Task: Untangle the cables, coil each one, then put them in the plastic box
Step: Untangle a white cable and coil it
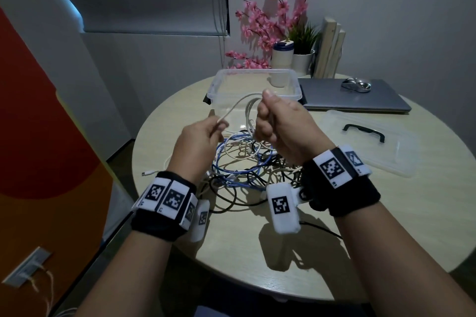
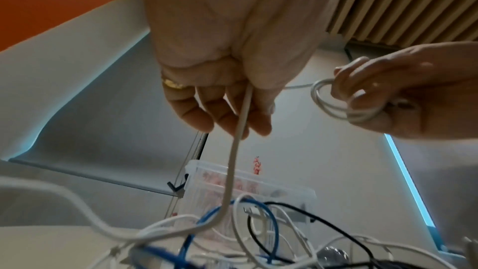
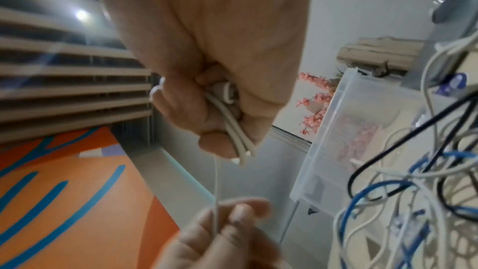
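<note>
Both hands are raised above a tangle of blue, black and white cables [image 1: 242,165] on the round table [image 1: 386,201]. My right hand [image 1: 278,123] grips a small coil of white cable [image 2: 336,105], its loops [image 3: 232,122] held in the curled fingers. From there the white cable [image 1: 237,105] runs left to my left hand [image 1: 206,134], which pinches it [image 2: 243,114] between thumb and fingers; below, it drops into the tangle. The clear plastic box [image 1: 257,80] stands open just behind the hands.
The box's clear lid [image 1: 373,141] with a black handle lies at the right. A closed laptop [image 1: 353,98] with a mouse [image 1: 356,84] on it sits at the back right. A tumbler [image 1: 282,55], pink flowers [image 1: 268,23] and a potted plant [image 1: 304,44] stand behind the box.
</note>
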